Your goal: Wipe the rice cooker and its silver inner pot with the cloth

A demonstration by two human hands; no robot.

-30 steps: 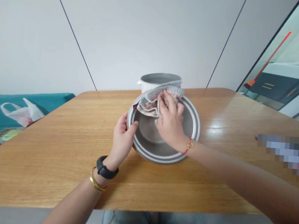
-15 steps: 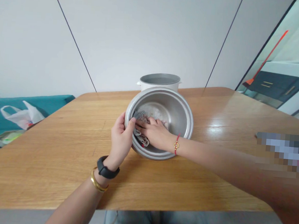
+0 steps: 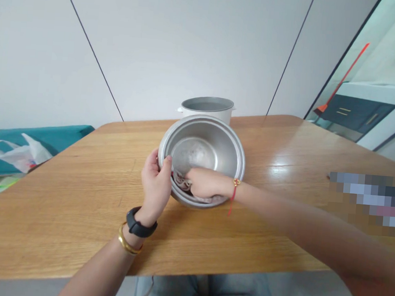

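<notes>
Wooden table: right hand apparently around cloth, inside pot.

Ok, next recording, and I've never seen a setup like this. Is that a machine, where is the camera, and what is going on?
There is no machine: these are one person's bare hands, seen by a camera worn on the head and looking forward and down. That is why the forearms come in from below and from the right.

The left hand holds the rim of a metal bowl, tilted so its inside faces the camera. The right hand is inside, on a crumpled cloth; whether it grips or just presses is hard to see.

Behind the bowl, a white pot stands on the wooden table. At the right, a pixelated patch hides whatever is there.
</notes>
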